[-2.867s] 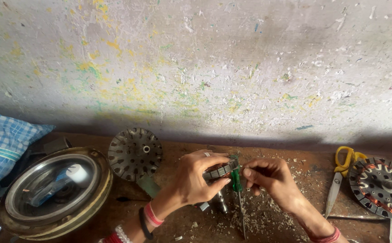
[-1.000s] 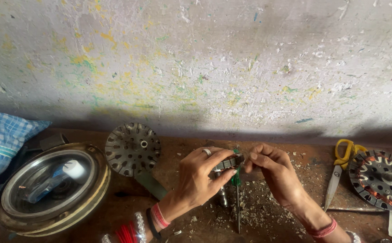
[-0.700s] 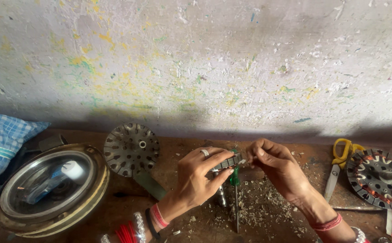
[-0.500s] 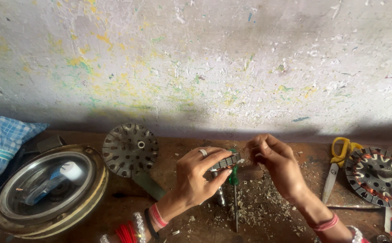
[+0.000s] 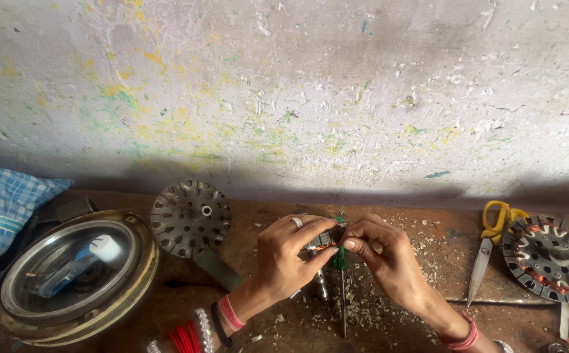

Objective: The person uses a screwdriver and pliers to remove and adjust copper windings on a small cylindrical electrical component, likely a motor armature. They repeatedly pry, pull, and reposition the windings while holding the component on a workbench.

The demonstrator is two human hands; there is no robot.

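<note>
left hand (image 5: 292,255) pinching small wound metal part (image 5: 322,243), frame centre | right hand (image 5: 381,255) fingertips closed on same part | green-handled screwdriver (image 5: 341,274) just below | yellow-handled scissors (image 5: 490,245) at right

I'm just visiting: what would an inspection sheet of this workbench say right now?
Surface: brown bench, strewn with pale shavings.
Job's things: small metal part with copper wire, green-handled screwdriver.
Clutter: yellow-handled scissors, slotted metal disc, wound stator, round metal bowl, blue checked cloth.
Hands: left hand and right hand both pinch the part.
Cables: nothing seen.
Surroundings: paint-flecked wall.
</note>
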